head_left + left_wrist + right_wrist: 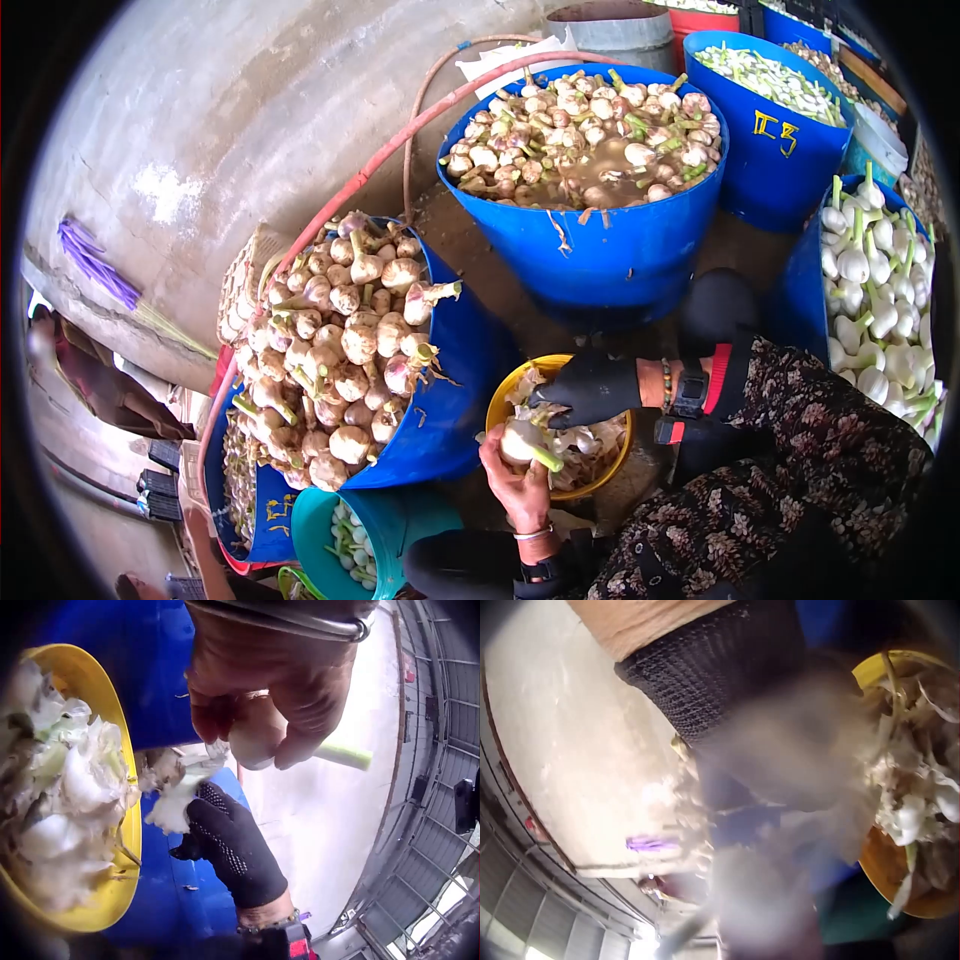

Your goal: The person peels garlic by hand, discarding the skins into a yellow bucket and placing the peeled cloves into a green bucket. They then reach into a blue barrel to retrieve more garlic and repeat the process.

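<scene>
White garlic (pixel 253 744) is sitting in the curled left hand (pixel 277 667) — gloved right hand (pixel 238 851) pinching skin (pixel 176 804), steadiness helping.

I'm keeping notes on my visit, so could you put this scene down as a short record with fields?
left hand: bare, gripping a white bulb with green stem
right hand: black-gloved, pinching peel
yellow tub: peel and some white garlic
tilted blue tub: heaped with unpeeled garlic
upright blue tub: garlic in murky water
teal tub: white bulbs
hose: red, along the wall
</scene>
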